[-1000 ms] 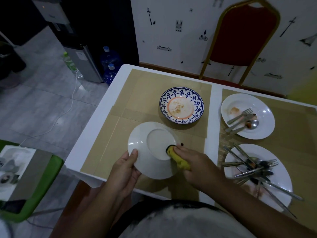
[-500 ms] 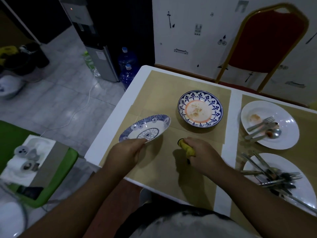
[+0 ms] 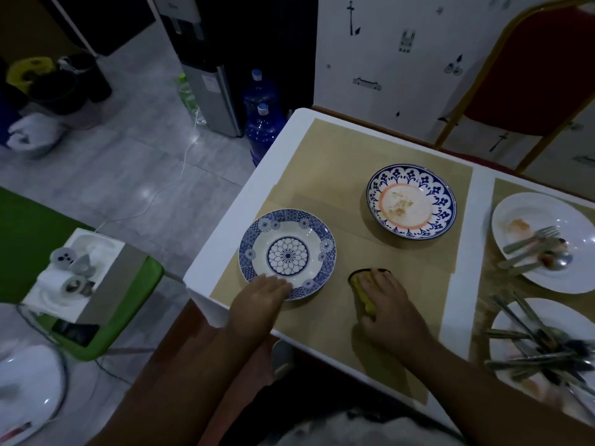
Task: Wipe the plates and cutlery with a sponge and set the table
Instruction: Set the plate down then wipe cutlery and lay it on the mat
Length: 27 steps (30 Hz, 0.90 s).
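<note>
Lowered from the tilt it had half a second back, the patterned plate (image 3: 287,252) now lies flat and face up at lower centre-left of the frame, on the placemat (image 3: 322,333).

Fingers (image 3: 278,284) of the left hand (image 3: 260,300) lie over the plate's near rim. Whether the thumb is tucked beneath in a pinch is hidden, so I cannot tell if they grip it or only rest there. Fingers (image 3: 381,281) of the right hand (image 3: 389,307) are curled over the yellow sponge (image 3: 362,292) and hold it down on the mat, just right of the patterned plate and not touching it.

Outward from the sponge, the soiled plate (image 3: 411,201), blue-rimmed with crumbs in its well, sits up and slightly right of the right fingertips, at upper centre of the mat and apart from both hands. Being round, it offers no long axis to line up with. The right hand looks the nearer of the two, with a straight path up the frame. The left hand would have to reach across the plate it touches. Judging by this, the patterned plate seems finished and the soiled one the likely next piece.

Farther out, at the right edge, a white plate (image 3: 521,268) carries a fork (image 3: 531,238) and a spoon. Below it another white plate (image 3: 515,317) holds a blurred heap of cutlery (image 3: 541,352), its handles pointing mostly toward the upper left. The white table (image 3: 254,201) shows bare along its left border.
</note>
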Each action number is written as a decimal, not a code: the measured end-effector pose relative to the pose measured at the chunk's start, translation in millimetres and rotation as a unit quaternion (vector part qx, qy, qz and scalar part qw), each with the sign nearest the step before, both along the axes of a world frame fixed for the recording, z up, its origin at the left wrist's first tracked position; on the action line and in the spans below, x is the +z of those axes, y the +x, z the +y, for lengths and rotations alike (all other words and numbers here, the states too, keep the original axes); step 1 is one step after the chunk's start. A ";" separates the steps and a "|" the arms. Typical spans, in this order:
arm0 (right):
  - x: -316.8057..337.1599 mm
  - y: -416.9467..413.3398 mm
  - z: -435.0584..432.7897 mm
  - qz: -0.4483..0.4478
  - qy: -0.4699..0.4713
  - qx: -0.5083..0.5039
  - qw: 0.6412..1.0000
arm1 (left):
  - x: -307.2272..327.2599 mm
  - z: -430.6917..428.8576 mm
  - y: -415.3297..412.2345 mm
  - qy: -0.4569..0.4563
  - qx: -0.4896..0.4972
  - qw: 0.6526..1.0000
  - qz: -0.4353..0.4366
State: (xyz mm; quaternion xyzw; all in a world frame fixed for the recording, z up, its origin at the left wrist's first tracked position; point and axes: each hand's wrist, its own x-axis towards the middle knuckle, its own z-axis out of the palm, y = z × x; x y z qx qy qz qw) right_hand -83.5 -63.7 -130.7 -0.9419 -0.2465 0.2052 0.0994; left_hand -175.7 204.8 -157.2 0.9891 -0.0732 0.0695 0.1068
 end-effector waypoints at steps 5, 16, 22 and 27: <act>-9.4 -2.1 7.0 -0.028 0.041 -0.050 0.998 | -4.4 -7.8 -6.7 -0.013 0.049 0.993 0.110; 17.1 -12.4 -15.0 0.045 0.224 -0.237 0.944 | 14.9 -65.2 9.0 -0.028 -0.039 0.993 0.104; 42.8 -36.0 -70.0 0.008 0.261 -0.323 0.910 | 45.0 -147.9 38.8 -0.073 -0.145 0.980 0.114; 56.0 -50.7 -132.6 -0.020 0.320 -0.413 0.853 | 56.3 -218.9 49.2 -0.083 -0.215 0.966 0.118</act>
